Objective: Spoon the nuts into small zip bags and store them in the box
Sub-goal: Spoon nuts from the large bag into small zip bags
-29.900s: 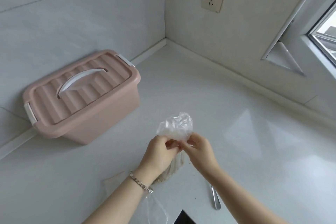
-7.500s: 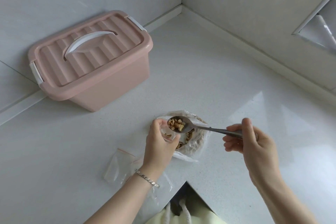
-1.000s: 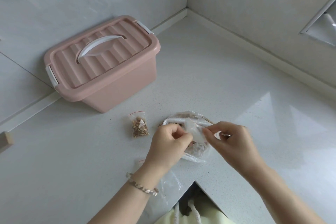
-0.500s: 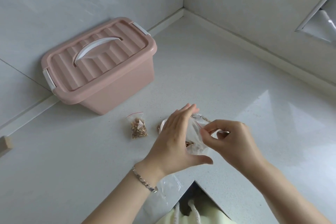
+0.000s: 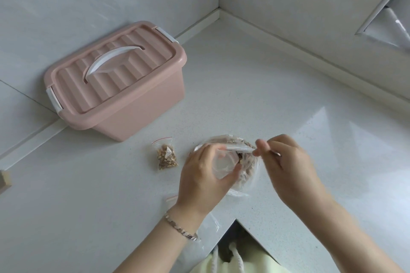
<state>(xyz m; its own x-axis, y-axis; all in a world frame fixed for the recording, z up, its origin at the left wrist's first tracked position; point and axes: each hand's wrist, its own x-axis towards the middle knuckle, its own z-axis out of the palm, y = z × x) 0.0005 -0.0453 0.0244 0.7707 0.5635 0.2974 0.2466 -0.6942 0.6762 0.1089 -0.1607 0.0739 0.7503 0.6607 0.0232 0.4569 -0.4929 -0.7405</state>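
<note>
My left hand curls round a small clear zip bag and holds it over the large open bag of nuts on the white counter. My right hand pinches the top edge of that small bag; something metallic shows by its fingers, too blurred to name. A filled small zip bag of nuts with a red strip lies flat on the counter to the left. The pink storage box with a white handle stands shut at the back left against the wall.
More clear zip bags lie under my left wrist at the counter's front edge, where a notch cuts in. Walls meet in a corner behind. A small wooden block sits at the far left.
My left hand, with fingers spread half a second ago, now curls round the small clear bag. My right hand still pinches its top edge. The camera view shifted slightly.
</note>
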